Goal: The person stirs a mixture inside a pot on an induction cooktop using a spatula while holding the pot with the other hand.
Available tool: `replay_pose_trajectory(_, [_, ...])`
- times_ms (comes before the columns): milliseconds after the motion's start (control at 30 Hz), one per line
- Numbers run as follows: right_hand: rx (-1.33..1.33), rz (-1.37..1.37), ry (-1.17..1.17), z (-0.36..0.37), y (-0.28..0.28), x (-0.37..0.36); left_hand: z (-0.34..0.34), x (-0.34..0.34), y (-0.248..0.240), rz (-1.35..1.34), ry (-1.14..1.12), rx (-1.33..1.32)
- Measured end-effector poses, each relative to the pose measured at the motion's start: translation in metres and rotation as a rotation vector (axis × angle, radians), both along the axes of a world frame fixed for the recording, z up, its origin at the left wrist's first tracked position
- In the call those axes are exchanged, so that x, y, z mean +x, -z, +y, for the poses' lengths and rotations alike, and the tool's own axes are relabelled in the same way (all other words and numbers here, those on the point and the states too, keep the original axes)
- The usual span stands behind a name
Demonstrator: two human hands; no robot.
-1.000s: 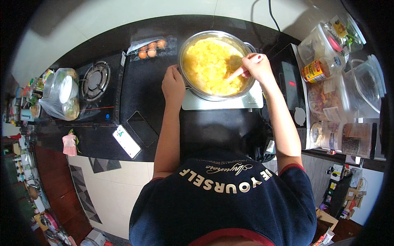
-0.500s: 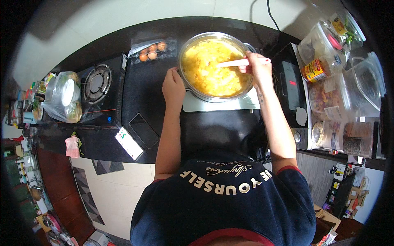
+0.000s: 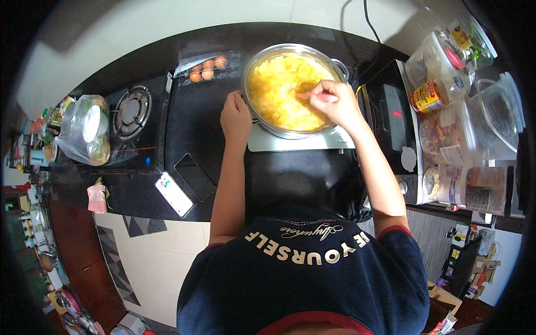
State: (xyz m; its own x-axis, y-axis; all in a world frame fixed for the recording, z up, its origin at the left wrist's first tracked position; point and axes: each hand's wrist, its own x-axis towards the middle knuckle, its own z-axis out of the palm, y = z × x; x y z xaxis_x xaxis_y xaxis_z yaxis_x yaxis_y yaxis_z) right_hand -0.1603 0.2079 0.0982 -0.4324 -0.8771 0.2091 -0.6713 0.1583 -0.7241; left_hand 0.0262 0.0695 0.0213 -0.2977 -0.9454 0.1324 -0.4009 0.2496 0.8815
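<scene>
A round steel pot [image 3: 290, 134] is filled with chunky yellow food [image 3: 277, 84], perhaps egg or mash. It rests on a pale portable cooktop [image 3: 301, 143]. My left hand [image 3: 236, 117] is closed at the pot's left side, gripping its side handle, which the fingers mostly hide. Over the right part of the pot, my right hand [image 3: 338, 105] is closed around a long stirring utensil [image 3: 303, 96] with a pink and white handle. The utensil's working end is sunk in the food, so its kind is hidden.
Several brown eggs [image 3: 207, 73] lie in a clear tray behind left. A gas burner [image 3: 132, 113] and a bagged bundle [image 3: 92, 128] stand left, with a phone [image 3: 174, 194] nearer. A dark appliance [image 3: 395, 114] holding clear containers [image 3: 446, 134] borders the right.
My right hand has moved left and slightly down over the pot, its grip now lower and the utensil's handle mostly hidden. My left hand stays at the pot's side.
</scene>
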Motion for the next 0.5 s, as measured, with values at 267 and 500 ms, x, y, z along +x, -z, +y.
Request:
replay_pose_trajectory(267, [-0.017, -0.303, -0.170, 0.018, -0.041, -0.017, 0.000, 0.000, 0.003, 0.020, 0.012, -0.015])
replay_pose_trajectory(500, [-0.231, -0.374, -0.101, 0.007, -0.068, -0.031, 0.000, 0.001, 0.001, -0.003, 0.005, -0.006])
